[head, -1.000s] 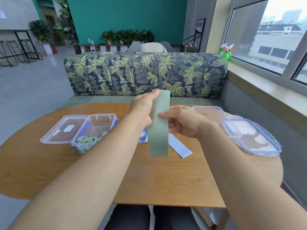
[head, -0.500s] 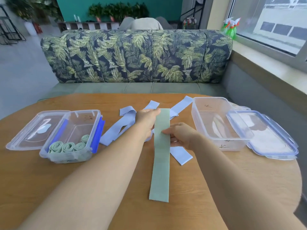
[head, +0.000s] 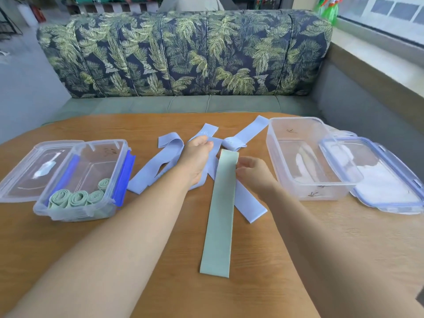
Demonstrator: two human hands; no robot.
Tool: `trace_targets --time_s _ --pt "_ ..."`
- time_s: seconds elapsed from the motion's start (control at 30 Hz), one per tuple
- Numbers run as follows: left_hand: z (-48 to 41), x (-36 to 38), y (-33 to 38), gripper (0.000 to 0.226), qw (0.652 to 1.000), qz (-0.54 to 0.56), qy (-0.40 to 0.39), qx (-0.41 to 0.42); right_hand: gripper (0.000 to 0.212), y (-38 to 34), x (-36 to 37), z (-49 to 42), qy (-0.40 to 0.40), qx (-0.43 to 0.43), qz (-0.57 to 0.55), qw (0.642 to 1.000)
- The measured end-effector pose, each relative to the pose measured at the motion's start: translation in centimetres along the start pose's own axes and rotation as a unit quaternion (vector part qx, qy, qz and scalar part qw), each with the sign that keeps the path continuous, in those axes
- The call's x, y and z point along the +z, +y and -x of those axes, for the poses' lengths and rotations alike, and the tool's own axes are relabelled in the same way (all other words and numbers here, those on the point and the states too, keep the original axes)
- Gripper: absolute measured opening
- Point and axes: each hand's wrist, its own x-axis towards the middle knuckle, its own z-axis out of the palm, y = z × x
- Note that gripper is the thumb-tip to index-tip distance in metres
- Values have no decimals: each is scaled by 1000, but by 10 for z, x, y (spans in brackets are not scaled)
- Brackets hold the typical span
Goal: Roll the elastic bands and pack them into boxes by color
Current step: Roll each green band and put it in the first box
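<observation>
On the table [head: 34, 237], green band [head: 218, 214] lies flat across blue bands [head: 167, 154]; right hand [head: 254, 174] pinches its far end, left hand [head: 195, 161] rests relaxed on them.

Open bench [head: 34, 237] shows near, on either side of the green band [head: 220, 214], which runs near to far down the middle. Blue bands [head: 165, 157] sprawl across the far centre. The left box [head: 80, 214] and its lid [head: 23, 180] crowd the left. The right box [head: 309, 189] and lid [head: 390, 191] crowd the right. A sofa [head: 183, 53] walls off the far side.
</observation>
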Motion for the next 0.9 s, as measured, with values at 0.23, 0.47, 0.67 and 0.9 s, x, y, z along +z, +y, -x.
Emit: trace_targets --time_s 0.23,0.47,0.67,0.9 --pt "88 -16 -30 24 994 97 13 -57 30 7 -1 54 59 35 -58 996" --pt "118 -13 -56 14 992 54 7 -115 31 20 18 81 59 113 -73 989" --pt "126 -9 -51 13 991 43 -2 -129 36 22 25 81 46 112 -83 989" --pt "127 -26 -58 17 996 -52 -44 -54 35 27 10 106 84 14 6 996"
